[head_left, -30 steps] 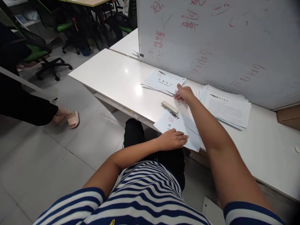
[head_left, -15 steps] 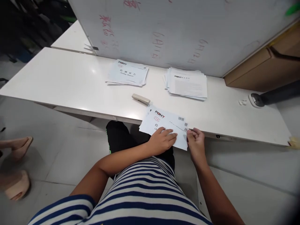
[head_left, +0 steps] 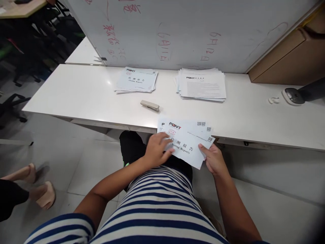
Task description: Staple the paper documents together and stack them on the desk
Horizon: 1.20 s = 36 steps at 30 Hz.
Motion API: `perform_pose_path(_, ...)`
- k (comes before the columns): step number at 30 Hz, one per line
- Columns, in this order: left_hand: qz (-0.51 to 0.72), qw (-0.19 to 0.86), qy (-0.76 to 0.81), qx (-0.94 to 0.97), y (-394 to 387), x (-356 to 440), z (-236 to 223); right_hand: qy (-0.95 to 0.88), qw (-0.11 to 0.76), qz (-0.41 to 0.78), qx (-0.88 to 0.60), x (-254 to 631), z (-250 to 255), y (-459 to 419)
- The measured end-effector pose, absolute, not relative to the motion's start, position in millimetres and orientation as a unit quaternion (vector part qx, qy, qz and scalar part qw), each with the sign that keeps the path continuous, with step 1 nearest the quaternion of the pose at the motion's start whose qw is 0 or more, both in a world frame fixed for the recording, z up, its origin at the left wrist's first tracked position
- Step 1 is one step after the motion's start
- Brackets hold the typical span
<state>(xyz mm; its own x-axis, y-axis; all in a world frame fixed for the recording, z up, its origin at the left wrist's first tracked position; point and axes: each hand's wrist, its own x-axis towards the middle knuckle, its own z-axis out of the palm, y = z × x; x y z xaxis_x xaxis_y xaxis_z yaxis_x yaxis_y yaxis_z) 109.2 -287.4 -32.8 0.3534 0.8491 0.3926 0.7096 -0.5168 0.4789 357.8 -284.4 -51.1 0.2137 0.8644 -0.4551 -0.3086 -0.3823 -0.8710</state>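
Observation:
At the table's front edge lie several fanned sheets, the testing reports (head_left: 186,142), printed with a PONY logo and a red stamp. My right hand (head_left: 215,161) grips their right corner, thumb on top and fingers underneath. On their left side is my left hand (head_left: 157,149), fingers apart and lightly bent over the top sheet; whether the fingertips press on the paper I cannot tell. A beige stapler (head_left: 150,105) rests on the table just beyond the sheets, touched by neither hand.
A smaller stack of reports (head_left: 137,79) stands at the back left of the white table (head_left: 83,96), a thicker paper stack (head_left: 203,86) at the back right. Behind them rises a whiteboard (head_left: 182,30). A cardboard box (head_left: 286,57) is at right. Another person's feet (head_left: 45,195) show at left.
My left hand has slid left off the middle of the top report, uncovering its title. My right thumb now lies over the corner, and the sheets are fanned wider at right.

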Motion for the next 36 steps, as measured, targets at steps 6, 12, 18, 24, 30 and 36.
perform_pose_path(6, 0.402, 0.443, 0.61, 0.52, -274, 79, -23, -0.253, 0.471, 0.614, -0.581, 365, -46, -291)
perform_pose_path(12, 0.427, 0.617, 0.523, 0.404, -252, 71, -1, -0.282, 0.474, 0.617, -0.561, 365, -37, -283)
perform_pose_path(18, 0.475, 0.572, 0.547, 0.385, -231, 80, 0, -0.293, 0.499, 0.584, -0.57, 363, -25, -257)
perform_pose_path(24, 0.499, 0.503, 0.552, 0.439, -230, 82, 10, -0.298, 0.516, 0.571, -0.565, 355, -13, -249)
perform_pose_path(30, 0.507, 0.522, 0.528, 0.437, -232, 69, 10, -0.305, 0.53, 0.553, -0.566, 353, -16, -252)
perform_pose_path(36, 0.504, 0.354, 0.608, 0.501, -231, 68, 8, -0.31, 0.537, 0.554, -0.555, 351, -24, -257)
